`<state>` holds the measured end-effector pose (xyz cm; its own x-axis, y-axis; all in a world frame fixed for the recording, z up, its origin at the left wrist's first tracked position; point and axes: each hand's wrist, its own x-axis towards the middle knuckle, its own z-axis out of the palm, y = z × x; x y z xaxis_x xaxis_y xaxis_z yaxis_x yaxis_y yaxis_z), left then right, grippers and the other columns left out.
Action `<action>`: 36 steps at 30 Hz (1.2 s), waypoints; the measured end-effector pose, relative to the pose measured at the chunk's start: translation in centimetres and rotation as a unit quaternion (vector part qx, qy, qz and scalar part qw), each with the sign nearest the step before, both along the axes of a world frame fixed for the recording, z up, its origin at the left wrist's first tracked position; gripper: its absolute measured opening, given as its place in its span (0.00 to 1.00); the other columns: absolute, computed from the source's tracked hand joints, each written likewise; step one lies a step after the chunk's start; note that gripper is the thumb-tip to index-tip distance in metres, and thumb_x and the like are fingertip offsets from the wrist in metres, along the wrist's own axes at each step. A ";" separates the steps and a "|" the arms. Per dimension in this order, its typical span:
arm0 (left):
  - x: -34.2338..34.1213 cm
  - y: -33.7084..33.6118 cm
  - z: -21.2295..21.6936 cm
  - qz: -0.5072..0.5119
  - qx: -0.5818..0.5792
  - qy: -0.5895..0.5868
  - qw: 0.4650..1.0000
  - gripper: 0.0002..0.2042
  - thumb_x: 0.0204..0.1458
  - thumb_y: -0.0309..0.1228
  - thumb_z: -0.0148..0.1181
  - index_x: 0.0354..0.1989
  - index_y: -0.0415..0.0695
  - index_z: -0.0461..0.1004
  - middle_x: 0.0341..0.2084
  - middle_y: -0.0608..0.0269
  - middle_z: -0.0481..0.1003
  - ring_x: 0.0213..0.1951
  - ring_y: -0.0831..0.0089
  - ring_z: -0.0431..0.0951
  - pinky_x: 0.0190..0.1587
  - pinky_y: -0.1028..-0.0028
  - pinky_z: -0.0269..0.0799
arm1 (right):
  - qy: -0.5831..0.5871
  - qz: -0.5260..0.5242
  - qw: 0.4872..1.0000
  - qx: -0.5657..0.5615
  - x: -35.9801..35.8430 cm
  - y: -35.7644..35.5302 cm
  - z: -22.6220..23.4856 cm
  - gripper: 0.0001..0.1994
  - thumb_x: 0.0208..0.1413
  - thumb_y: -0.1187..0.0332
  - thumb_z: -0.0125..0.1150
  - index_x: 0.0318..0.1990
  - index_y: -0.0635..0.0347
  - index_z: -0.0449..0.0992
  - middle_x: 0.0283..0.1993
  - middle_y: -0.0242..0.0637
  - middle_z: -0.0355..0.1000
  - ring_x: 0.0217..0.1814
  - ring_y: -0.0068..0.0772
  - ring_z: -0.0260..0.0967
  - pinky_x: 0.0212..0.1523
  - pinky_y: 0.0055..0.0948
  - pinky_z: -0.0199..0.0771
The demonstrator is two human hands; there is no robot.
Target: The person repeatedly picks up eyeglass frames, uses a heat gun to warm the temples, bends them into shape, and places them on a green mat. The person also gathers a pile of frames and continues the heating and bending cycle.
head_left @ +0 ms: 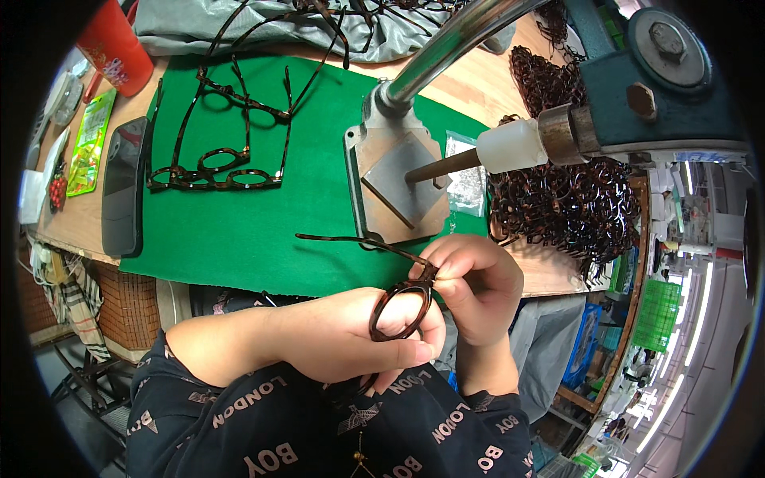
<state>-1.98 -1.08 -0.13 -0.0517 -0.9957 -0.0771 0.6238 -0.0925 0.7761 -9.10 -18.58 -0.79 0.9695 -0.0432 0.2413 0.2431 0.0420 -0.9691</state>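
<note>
Just past the near edge of the green mat (239, 251), I hold a dark tortoiseshell eyeglass frame (428, 293) in front of my body. My left hand (339, 331) is wrapped around the frame front, its thumb below one round rim. With thumb and fingertips, my right hand (482, 283) pinches the corner where the temple joins the rim. That temple points out to the left over the mat. Part of the other rim shows dimly below my left hand. Whether the right fingers hold a small screw or tool is hidden.
A hand press with a metal base (358, 159) and slanting post stands ahead, its head (661, 88) at right. Several glasses (215, 177) lie on the mat. Left are a black phone (123, 187) and red cup (119, 52); right, a small plastic bag (466, 179) and heaped tortoiseshell frames (566, 199).
</note>
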 end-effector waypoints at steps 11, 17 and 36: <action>0.0 -0.2 1.4 0.022 -0.012 0.002 1.000 0.07 0.58 0.32 0.48 0.34 0.42 0.63 0.20 0.70 0.67 0.20 0.82 0.70 0.24 0.80 0.66 | 0.141 0.105 0.959 0.221 1.2 -0.7 1.5 0.08 0.49 0.81 0.60 0.36 0.63 0.69 0.37 0.35 0.70 0.40 0.23 0.68 0.43 0.21 0.68; 2.1 -2.1 3.6 0.105 0.006 -0.058 0.993 0.11 0.60 0.34 0.44 0.35 0.38 0.68 0.16 0.63 0.74 0.16 0.82 0.69 0.19 0.83 0.62 | -0.011 -0.087 0.996 0.034 1.1 -0.6 3.7 0.08 0.52 0.85 0.48 0.39 0.68 0.68 0.37 0.41 0.71 0.41 0.29 0.69 0.45 0.26 0.69; 4.0 -7.4 4.6 0.199 -0.020 -0.054 0.978 0.19 0.61 0.40 0.42 0.26 0.37 0.70 0.15 0.57 0.74 0.16 0.73 0.75 0.13 0.82 0.61 | -0.197 -0.165 0.963 -0.081 -0.5 -5.4 8.4 0.04 0.53 0.77 0.53 0.36 0.67 0.67 0.32 0.42 0.68 0.34 0.33 0.67 0.38 0.32 0.69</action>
<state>2.04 -8.50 4.43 0.3462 -0.9379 -0.0215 0.5179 0.1719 0.8380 -9.57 -23.93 7.59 0.7418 -0.2636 0.6166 0.5673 -0.2435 -0.7867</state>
